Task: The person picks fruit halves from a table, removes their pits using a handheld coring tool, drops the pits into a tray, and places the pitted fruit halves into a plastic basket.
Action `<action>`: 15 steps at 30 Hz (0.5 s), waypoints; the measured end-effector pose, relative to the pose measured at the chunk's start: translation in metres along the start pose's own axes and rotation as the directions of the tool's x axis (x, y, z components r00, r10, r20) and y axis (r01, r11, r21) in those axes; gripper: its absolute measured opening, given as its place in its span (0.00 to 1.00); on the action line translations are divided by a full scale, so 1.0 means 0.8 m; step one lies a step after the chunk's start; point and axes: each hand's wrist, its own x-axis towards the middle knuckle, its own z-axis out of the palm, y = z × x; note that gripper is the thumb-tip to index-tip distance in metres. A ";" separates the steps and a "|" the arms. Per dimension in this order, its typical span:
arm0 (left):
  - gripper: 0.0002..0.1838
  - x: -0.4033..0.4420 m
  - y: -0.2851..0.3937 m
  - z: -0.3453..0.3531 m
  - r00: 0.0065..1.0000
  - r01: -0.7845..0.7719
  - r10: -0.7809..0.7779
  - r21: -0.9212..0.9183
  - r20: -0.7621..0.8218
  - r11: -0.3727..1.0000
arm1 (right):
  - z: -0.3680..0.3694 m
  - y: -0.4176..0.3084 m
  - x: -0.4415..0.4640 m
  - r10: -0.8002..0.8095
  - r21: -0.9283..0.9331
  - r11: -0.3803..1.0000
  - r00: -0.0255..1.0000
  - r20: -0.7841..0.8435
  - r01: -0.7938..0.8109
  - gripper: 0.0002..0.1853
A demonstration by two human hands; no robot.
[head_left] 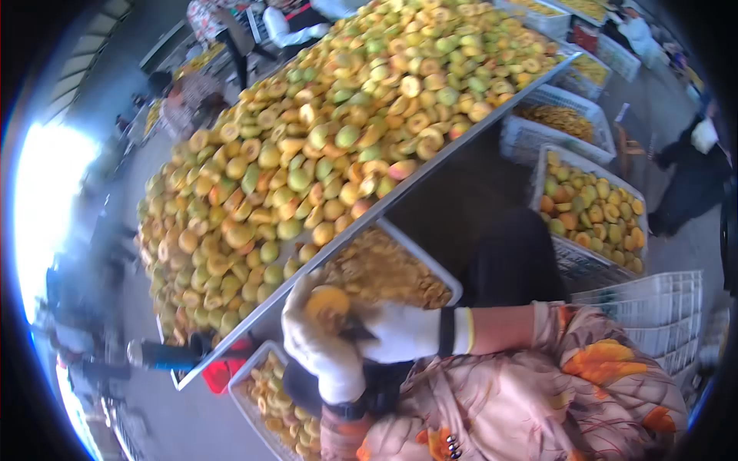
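Note:
My left hand point(317, 338), in a white glove, comes up from below and is closed around a yellow peach point(327, 306). From the right reaches my right hand point(388, 330), also white-gloved, its fingers curled close against the fruit. A small dark tool point(358, 332) shows at its fingers, blurred, so its kind is unclear. Both hands are just off the metal edge of a table point(430, 170) heaped with yellow-green peaches point(307, 165), many of them cut in half. Beneath the hands, a crate point(419, 250) holds brownish scraps or pits.
A crate of peach pieces point(277, 403) stands at the lower left, near a red object point(223, 373). To the right are a crate of peaches point(592, 211), a crate of darker pieces point(561, 123) and a white basket point(653, 315). Other people point(296, 27) are across the table.

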 end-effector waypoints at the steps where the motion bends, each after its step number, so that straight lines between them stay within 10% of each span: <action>1: 0.32 -0.001 -0.001 0.002 1.000 0.018 -0.018 0.001 -0.024 1.000 | 0.005 0.013 0.000 -0.050 0.080 0.996 0.999 -0.010 0.051 0.23; 4: 0.32 0.005 0.010 0.018 0.996 -0.036 0.052 0.208 -0.071 0.978 | -0.029 -0.031 0.001 0.185 0.038 0.981 0.974 0.130 -0.191 0.21; 13: 0.30 0.005 0.028 0.033 0.996 0.091 -0.092 0.103 0.007 0.991 | -0.035 -0.006 0.007 0.056 0.084 0.994 0.986 0.160 -0.070 0.15; 15: 0.29 0.009 -0.027 0.004 0.935 -0.306 0.353 0.548 0.021 0.778 | -0.027 0.006 0.011 0.026 -0.117 0.993 0.988 0.152 -0.008 0.15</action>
